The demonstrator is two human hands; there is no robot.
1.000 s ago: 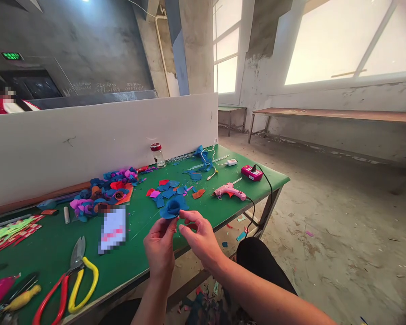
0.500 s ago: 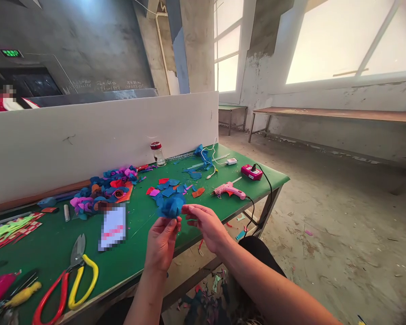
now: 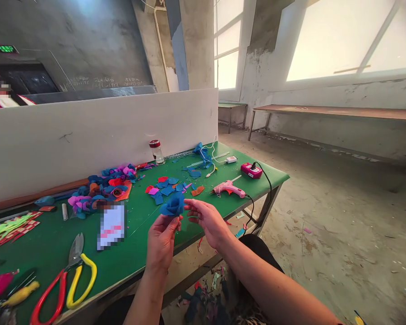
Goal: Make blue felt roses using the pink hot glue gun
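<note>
My left hand [image 3: 160, 239] pinches the base of a blue artificial flower [image 3: 173, 206] between thumb and fingers, above the table's front edge. The flower's cupped petals face up and away from me. Beside it, on the right, my right hand [image 3: 208, 221] has its fingers stretched out and slightly apart. Its fingertips are at the petal edge; whether they touch it I cannot tell. Just behind the flower lie loose blue, red, pink and orange petal pieces [image 3: 168, 190]. A pink glue gun [image 3: 230, 188] rests beyond my right hand, a glue stick at its back.
On the green table [image 3: 135, 257] are a heap of made flowers [image 3: 104, 187], red-and-yellow-handled shears [image 3: 75, 262], a jar [image 3: 157, 153], a pink power socket [image 3: 251, 170] and a white cable [image 3: 214, 155]. A white panel [image 3: 104, 131] stands behind. The glue gun's cord hangs off the right edge.
My right fingers have loosened and opened a little at the petal edge. The flower has tipped slightly, showing more of its layered petals. My left hand keeps its hold.
</note>
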